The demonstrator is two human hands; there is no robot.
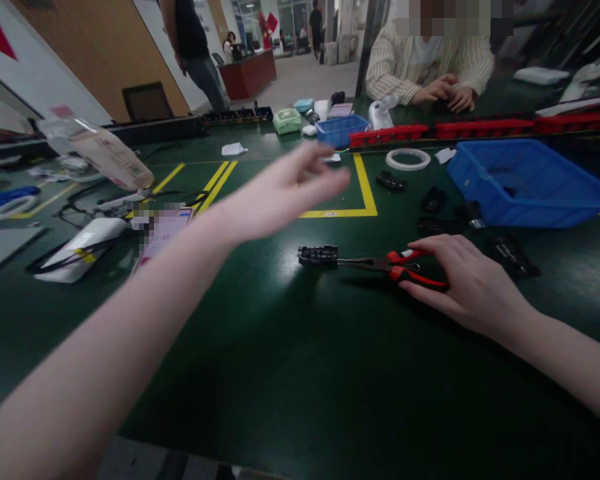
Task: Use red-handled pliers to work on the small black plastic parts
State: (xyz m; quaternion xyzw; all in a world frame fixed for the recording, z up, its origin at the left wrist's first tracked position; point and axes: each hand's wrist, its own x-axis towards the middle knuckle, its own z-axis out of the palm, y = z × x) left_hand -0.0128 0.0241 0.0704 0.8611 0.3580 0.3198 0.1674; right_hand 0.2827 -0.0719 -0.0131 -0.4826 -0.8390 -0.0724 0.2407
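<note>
My right hand (473,283) is closed round the red and black handles of long-nose pliers (375,265), low over the green table. The pliers' tips point left and meet the end of a small black plastic part (319,255); whether they grip it I cannot tell. My left hand (300,187) is stretched forward above the table, empty, with its fingers apart and a little blurred. Beyond it lies a small blue basket (341,130). Several black plastic parts lie near my right hand, among them a long one (513,255) and a small one (391,181).
A large blue bin (535,190) stands at the right, beside a roll of white tape (408,159). At the left are a tilted plastic bottle (105,150), a phone (164,233) and a white case (87,248). Opposite, a person in a striped shirt (430,67) sits behind red strips (485,128).
</note>
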